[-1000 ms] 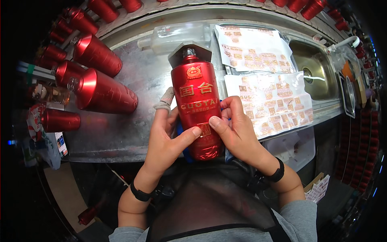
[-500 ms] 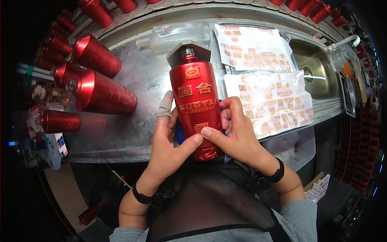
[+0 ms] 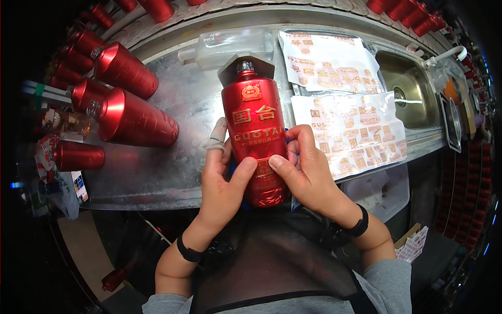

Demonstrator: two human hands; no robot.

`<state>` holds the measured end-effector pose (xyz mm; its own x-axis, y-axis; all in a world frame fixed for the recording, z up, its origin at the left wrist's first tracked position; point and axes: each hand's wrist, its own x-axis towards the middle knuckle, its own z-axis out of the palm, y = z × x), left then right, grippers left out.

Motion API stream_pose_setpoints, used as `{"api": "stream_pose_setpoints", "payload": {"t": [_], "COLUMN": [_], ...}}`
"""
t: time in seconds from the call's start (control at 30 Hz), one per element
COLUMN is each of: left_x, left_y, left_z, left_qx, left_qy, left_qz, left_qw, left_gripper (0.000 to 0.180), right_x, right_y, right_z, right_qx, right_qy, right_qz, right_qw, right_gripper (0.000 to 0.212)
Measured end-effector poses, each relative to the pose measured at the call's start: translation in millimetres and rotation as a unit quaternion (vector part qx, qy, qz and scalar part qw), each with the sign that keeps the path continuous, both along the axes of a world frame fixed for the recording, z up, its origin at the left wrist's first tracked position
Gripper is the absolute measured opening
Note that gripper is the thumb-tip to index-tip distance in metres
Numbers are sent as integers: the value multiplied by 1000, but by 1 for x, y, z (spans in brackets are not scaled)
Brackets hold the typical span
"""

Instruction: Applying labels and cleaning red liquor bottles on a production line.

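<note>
A glossy red bottle with gold lettering lies tilted in front of me, its clear neck pointing away. My left hand holds its left side, a pale cloth cover on one finger and the thumb on the bottle's lower front. On the other side my right hand grips it, with its thumb at the edge of a small square gold-and-red emblem near the base. Both thumbs flank this emblem. Behind the bottle's neck shows a dark angular rest; bits of blue peek out beside the bottle, mostly hidden.
Several red bottles stand on the left of the metal table. A clear glass bottle lies at the back. White sheets of gold decals lie to the right, beside a sink with a white faucet.
My left thumb has moved up the bottle to the emblem's left edge, and my right thumb has slid slightly up and right. The emblem is now more exposed. Both hands still hold the bottle.
</note>
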<state>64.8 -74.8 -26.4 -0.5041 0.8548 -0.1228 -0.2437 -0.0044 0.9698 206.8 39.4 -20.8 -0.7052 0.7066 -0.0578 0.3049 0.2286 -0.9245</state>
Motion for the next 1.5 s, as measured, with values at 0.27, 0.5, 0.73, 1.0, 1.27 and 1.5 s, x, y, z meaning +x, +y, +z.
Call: {"api": "stream_pose_setpoints", "payload": {"t": [0.27,0.5,0.73,1.0,1.27,1.5], "left_x": [-12,-18,-11,-11,-7,-6], "left_y": [-23,-25,-18,-17,-14,-13], "left_z": [22,58,77,76,78,79], "left_qx": [29,85,85,82,62,78], "left_qy": [68,-123,-140,-115,-40,-85], "left_qz": [114,-24,-64,-68,-76,-69], "left_qw": [991,989,984,988,994,991], "left_gripper": [59,63,74,73,79,74], "right_x": [1,2,3,4,4,4], "right_y": [1,2,1,1,1,0], "right_z": [-2,-1,0,1,-3,-4], "right_qx": [-50,-77,-78,-79,-65,-69], "right_qy": [12,14,17,20,28,32], "right_qz": [-10,-17,-13,-12,-16,-16], "right_qw": [999,997,997,997,997,997], "right_gripper": [45,41,40,42,42,42]}}
